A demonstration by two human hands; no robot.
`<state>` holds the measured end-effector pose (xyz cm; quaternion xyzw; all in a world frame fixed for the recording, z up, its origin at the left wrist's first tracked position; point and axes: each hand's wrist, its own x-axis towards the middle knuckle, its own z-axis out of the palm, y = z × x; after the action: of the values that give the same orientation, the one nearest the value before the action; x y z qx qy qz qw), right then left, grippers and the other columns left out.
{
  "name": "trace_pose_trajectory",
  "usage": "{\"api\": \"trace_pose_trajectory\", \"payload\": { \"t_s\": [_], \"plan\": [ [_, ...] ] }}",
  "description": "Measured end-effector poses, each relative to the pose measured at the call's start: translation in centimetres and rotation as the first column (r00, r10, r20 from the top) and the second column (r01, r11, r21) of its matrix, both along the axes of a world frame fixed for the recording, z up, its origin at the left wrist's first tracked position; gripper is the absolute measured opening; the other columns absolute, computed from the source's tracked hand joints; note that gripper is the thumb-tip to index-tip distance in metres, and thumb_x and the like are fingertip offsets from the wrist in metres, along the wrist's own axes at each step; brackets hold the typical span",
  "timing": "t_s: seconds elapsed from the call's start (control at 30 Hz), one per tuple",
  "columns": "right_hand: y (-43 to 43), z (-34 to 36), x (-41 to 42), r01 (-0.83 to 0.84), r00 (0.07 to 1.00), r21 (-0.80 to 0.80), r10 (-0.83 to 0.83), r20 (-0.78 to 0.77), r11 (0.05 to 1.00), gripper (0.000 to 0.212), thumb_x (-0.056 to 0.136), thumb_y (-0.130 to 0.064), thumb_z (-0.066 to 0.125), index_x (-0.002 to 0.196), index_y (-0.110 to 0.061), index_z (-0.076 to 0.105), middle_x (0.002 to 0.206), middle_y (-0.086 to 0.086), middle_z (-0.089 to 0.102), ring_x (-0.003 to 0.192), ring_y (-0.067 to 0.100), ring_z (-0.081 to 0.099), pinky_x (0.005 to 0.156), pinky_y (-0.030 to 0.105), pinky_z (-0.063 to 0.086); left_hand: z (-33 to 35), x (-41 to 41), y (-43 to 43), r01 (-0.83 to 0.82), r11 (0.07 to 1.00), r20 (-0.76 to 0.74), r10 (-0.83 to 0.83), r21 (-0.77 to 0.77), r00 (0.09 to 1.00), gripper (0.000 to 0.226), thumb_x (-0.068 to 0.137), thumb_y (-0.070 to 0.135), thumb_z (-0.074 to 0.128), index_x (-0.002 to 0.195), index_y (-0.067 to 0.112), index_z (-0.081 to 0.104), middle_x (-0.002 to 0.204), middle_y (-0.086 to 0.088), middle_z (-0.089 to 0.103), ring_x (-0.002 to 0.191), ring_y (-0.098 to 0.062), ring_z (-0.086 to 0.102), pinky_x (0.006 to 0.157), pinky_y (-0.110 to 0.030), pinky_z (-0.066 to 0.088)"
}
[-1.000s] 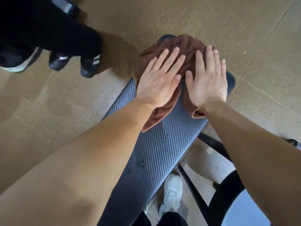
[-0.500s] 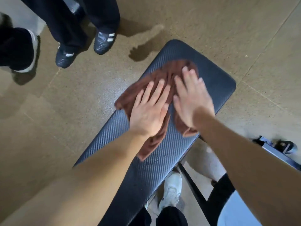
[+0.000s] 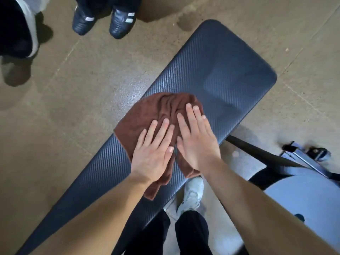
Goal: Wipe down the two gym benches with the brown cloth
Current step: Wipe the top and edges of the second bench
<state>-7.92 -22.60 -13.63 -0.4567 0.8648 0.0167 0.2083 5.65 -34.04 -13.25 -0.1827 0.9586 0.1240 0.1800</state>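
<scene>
A dark ribbed gym bench [image 3: 226, 70] runs diagonally from lower left to upper right. The crumpled brown cloth [image 3: 147, 113] lies across its middle, reaching the bench's left edge. My left hand [image 3: 152, 153] presses flat on the cloth's near part with straight fingers. Beside it, my right hand [image 3: 196, 138] also presses flat on the cloth, fingers together and pointing away from me. The far end of the pad shows a lighter sheen. Only one bench is in view.
A person's dark shoes with white stripes [image 3: 104, 19] stand on the tan floor beyond the bench, and another dark shoe [image 3: 20, 28] sits at top left. My white shoe [image 3: 191, 196] is under the bench. A black frame bar [image 3: 257, 153] and metal equipment [image 3: 303, 155] lie right.
Both hands have dragged the cloth back along the bench from its far end toward me, uncovering the far part of the pad. The view has shifted, showing more floor and feet.
</scene>
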Motion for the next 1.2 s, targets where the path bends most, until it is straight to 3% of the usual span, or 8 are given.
{"api": "trace_pose_trajectory", "payload": {
  "t_s": [0.07,0.2,0.33,0.57,0.7,0.87,1.0,1.2],
  "plan": [
    [-0.3,-0.1,-3.3,-0.015,0.997,0.017,0.016,-0.07,1.0,0.066,0.102,-0.043,0.029,0.158,-0.014,0.011,0.167,0.014,-0.003,0.154,0.03,-0.005,0.122,0.045,0.0,-0.3,-3.1,-0.8,0.035,0.999,-0.043,-0.035,-0.003,0.998,0.058,0.104,0.04,0.025,0.158,0.025,0.01,0.166,0.003,0.002,0.153,-0.024,0.001,0.12,-0.047,0.017],
    [-1.4,-0.2,-9.1,0.252,0.962,-0.038,-0.254,-0.097,0.967,0.066,0.1,-0.039,0.031,0.158,-0.014,0.013,0.168,0.011,-0.003,0.155,0.027,-0.005,0.125,0.043,0.0,-1.3,-11.7,-2.1,-0.014,1.0,-0.168,0.015,0.007,0.986,0.054,0.106,0.04,0.021,0.158,0.029,0.013,0.166,0.004,0.003,0.153,-0.023,0.003,0.121,-0.046,0.013],
    [-1.8,-0.6,-6.2,0.362,0.922,-0.083,-0.37,-0.114,0.928,0.066,0.098,-0.035,0.03,0.158,-0.012,0.013,0.167,0.015,-0.003,0.154,0.03,-0.004,0.125,0.044,0.003,-1.7,-10.6,-1.4,-0.012,1.0,-0.191,0.013,0.007,0.982,0.054,0.106,0.038,0.021,0.158,0.025,0.013,0.166,0.004,0.003,0.153,-0.023,0.001,0.122,-0.046,0.013],
    [-0.1,0.2,7.4,0.106,0.994,0.004,-0.106,0.021,0.994,0.069,0.099,-0.043,0.018,0.158,-0.011,0.0,0.166,0.017,-0.011,0.153,0.033,-0.013,0.124,0.048,0.002,0.1,5.2,0.8,-0.062,0.998,0.002,0.062,0.021,0.998,0.057,0.106,0.037,0.021,0.159,0.022,0.003,0.166,0.004,-0.007,0.152,-0.021,-0.007,0.122,-0.047,0.015],
    [0.2,0.1,3.5,0.006,0.999,-0.002,-0.006,-0.032,1.0,0.066,0.102,-0.042,0.03,0.158,-0.012,0.014,0.167,0.015,-0.001,0.154,0.03,-0.003,0.124,0.047,0.008,-0.1,3.0,0.0,-0.025,1.0,-0.01,0.025,0.005,1.0,0.058,0.105,0.04,0.023,0.158,0.025,0.007,0.166,0.003,-0.004,0.153,-0.024,-0.002,0.121,-0.049,0.017],
    [-1.0,-0.1,-3.4,0.175,0.98,-0.035,-0.177,-0.094,0.984,0.065,0.102,-0.04,0.03,0.159,-0.013,0.014,0.168,0.011,-0.002,0.155,0.026,-0.004,0.125,0.043,0.002,-1.2,-5.0,-1.1,-0.073,0.997,-0.157,0.072,0.002,0.985,0.054,0.106,0.04,0.019,0.158,0.029,0.011,0.166,0.004,0.001,0.153,-0.023,0.002,0.121,-0.046,0.013],
    [-1.9,-0.2,0.7,0.336,0.936,-0.061,-0.34,-0.087,0.94,0.067,0.099,-0.034,0.031,0.158,-0.01,0.01,0.167,0.015,-0.004,0.154,0.029,-0.005,0.125,0.044,0.002,-1.3,-3.0,-0.8,-0.074,0.997,-0.174,0.076,0.017,0.982,0.054,0.106,0.038,0.021,0.158,0.025,0.012,0.166,0.003,0.003,0.153,-0.022,0.002,0.122,-0.045,0.013],
    [-0.8,0.1,11.3,0.067,0.998,-0.03,-0.067,-0.013,0.997,0.067,0.101,-0.038,0.032,0.158,-0.009,0.011,0.166,0.018,-0.003,0.154,0.032,-0.005,0.125,0.047,0.005,-0.2,10.0,0.8,-0.149,0.989,-0.031,0.149,0.005,0.988,0.057,0.106,0.037,0.022,0.159,0.024,0.006,0.166,0.004,-0.004,0.153,-0.022,-0.004,0.122,-0.046,0.013]
  ]
}}
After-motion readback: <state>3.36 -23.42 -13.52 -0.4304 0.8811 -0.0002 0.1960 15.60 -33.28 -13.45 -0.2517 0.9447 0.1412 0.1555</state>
